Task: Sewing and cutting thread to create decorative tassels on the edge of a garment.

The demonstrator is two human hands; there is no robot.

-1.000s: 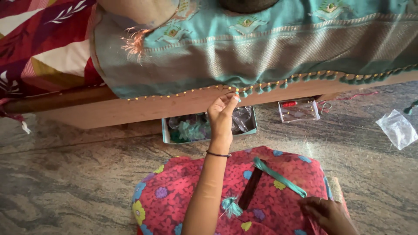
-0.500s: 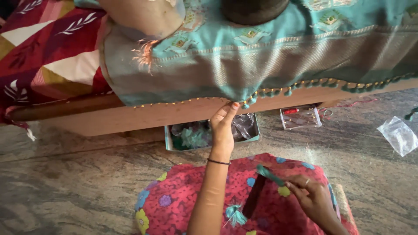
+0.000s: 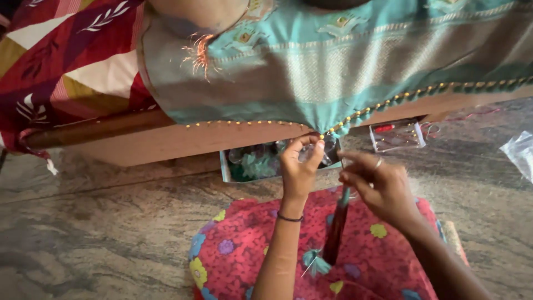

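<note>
Right hand (image 3: pixel 383 186) rose (from lap) beside left hand (image 3: pixel 300 166).

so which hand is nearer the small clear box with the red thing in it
Right. The right hand hovers just below and left of the clear box on the floor. The left hand is farther left, pinching the beaded edge of the teal cloth.

A teal cloth (image 3: pixel 355 61) with a beaded edge hangs over the wooden bed frame (image 3: pixel 166 139). The left hand (image 3: pixel 300 166) pinches this edge between the fingertips, just at the hem. The right hand (image 3: pixel 380 186), wearing a ring, is near it, and its fingers are closed on something thin that I cannot make out. Behind the hands, a tray (image 3: pixel 250 164) with green pieces stands on the stone floor (image 3: pixel 100 222). A small clear box (image 3: pixel 397 136) lies to the right, and a red patterned bedcover (image 3: pixel 61 61) is at the left.
</note>
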